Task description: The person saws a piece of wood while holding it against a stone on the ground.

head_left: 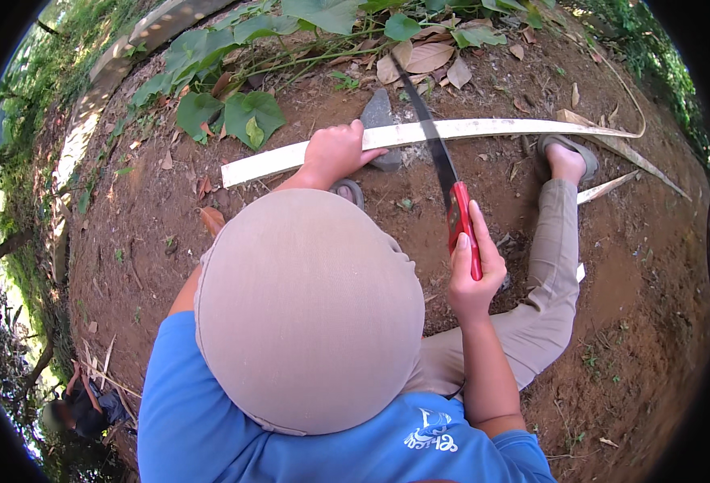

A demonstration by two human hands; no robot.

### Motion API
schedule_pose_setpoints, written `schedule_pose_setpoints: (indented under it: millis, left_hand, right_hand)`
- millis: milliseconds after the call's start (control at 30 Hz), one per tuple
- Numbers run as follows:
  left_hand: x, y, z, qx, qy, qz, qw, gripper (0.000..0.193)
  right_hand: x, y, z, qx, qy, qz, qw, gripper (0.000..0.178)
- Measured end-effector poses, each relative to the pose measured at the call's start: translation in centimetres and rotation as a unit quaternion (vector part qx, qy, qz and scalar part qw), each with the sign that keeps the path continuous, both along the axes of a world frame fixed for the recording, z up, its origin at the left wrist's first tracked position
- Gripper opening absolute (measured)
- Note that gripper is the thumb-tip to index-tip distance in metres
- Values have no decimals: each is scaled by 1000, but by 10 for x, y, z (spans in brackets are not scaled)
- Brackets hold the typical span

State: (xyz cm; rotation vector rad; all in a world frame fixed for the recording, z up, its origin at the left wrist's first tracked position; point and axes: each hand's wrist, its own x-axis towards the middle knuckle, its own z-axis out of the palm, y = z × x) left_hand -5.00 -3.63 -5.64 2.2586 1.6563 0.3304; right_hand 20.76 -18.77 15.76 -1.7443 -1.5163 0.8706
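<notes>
A long pale wooden strip (306, 149) lies across the ground in front of me, near its middle resting over a flat grey stone (377, 121). My left hand (337, 153) is closed round the strip left of its middle, thumb along the near side. In my right hand (477, 270) is a handsaw, gripped by its red handle (456, 217), with the index finger stretched along it. The dark saw blade (439, 153) crosses the strip just right of the stone, its tip pointing away from me. Whether the teeth have cut into the wood I cannot tell.
My bent left knee (310, 314) fills the middle, and my right foot (568, 158) stands beside the strip. Split pale pieces (637, 153) lie at the far right. Broad-leaved vines (250, 117) and dry leaves line the far side. Another person (89, 406) sits at the lower left.
</notes>
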Motion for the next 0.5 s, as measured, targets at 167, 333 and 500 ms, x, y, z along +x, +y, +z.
schedule_pose_setpoints:
  millis: [167, 333, 500]
  left_hand:
    - [0, 0, 4, -10, -9, 3, 1000, 81]
    - [0, 0, 4, -9, -9, 9, 1000, 81]
    - [-1, -1, 2, -1, -12, 9, 1000, 81]
  right_hand:
    - [-23, 65, -34, 21, 91, -29, 995, 54]
    - [-27, 102, -93, 2, 96, -16, 995, 51]
    - [-23, 94, -115, -25, 114, -35, 993, 51]
